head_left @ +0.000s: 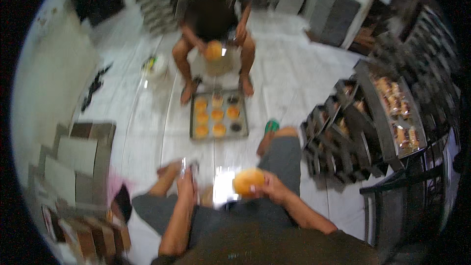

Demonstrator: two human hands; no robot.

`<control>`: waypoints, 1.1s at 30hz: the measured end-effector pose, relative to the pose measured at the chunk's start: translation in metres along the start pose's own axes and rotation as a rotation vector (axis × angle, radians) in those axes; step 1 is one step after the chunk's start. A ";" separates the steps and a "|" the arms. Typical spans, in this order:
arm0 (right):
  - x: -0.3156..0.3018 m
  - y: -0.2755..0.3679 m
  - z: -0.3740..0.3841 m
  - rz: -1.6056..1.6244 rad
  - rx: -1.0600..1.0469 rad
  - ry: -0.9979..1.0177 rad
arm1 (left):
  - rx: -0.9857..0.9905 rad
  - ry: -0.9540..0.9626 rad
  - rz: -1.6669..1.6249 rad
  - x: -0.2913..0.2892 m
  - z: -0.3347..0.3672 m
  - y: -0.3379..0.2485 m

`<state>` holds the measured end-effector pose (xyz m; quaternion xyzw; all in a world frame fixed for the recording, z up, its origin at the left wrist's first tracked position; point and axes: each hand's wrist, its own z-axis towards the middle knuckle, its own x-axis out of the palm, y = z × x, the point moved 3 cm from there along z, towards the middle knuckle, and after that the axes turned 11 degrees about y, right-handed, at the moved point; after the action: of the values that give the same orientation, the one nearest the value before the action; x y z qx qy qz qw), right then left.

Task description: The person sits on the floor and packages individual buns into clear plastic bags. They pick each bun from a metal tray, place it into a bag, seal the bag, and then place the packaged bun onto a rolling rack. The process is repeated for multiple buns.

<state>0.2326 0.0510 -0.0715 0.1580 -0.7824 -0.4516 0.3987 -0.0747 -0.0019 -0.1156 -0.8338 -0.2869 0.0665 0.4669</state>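
Note:
My right hand point(275, 187) is closed around a round golden bun point(248, 181), held above my lap. My left hand point(187, 185) is raised beside it with the fingers closed. Something thin and shiny point(184, 164) sticks up from those fingers, but blur hides its kind. Between my hands a bright, glaring white surface point(225, 184) shows over my lap. On the floor ahead, a dark baking tray point(194, 135) carries several golden buns point(217, 114), with some of its round hollows bare and dark.
Across the tray sits another person point(211, 14), holding a bun point(213, 50). At right, stacked dark trays point(333, 137) stand beside a tray of wrapped breads point(392, 100). Cardboard boxes point(88, 233) lie at lower left. A white tub point(155, 66) stands further off.

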 end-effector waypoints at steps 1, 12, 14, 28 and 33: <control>0.003 -0.006 0.001 -0.077 0.055 0.011 | 0.035 0.022 -0.106 0.004 0.000 -0.002; 0.099 0.042 0.008 -0.392 -0.400 -0.147 | -0.080 0.412 -0.702 0.076 -0.024 -0.023; 0.097 0.054 0.019 -0.280 -0.453 -0.259 | 0.114 0.287 -0.589 0.088 -0.042 -0.037; 0.068 0.014 0.009 -0.125 -0.257 -0.243 | 0.054 0.135 -0.263 0.033 -0.010 -0.001; 0.098 0.024 0.002 -0.234 -0.543 -0.218 | -0.217 0.232 -0.670 0.036 -0.009 0.019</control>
<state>0.1718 0.0053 -0.0049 0.0855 -0.6479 -0.7010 0.2854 -0.0335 0.0031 -0.1204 -0.7403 -0.4945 -0.2157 0.4011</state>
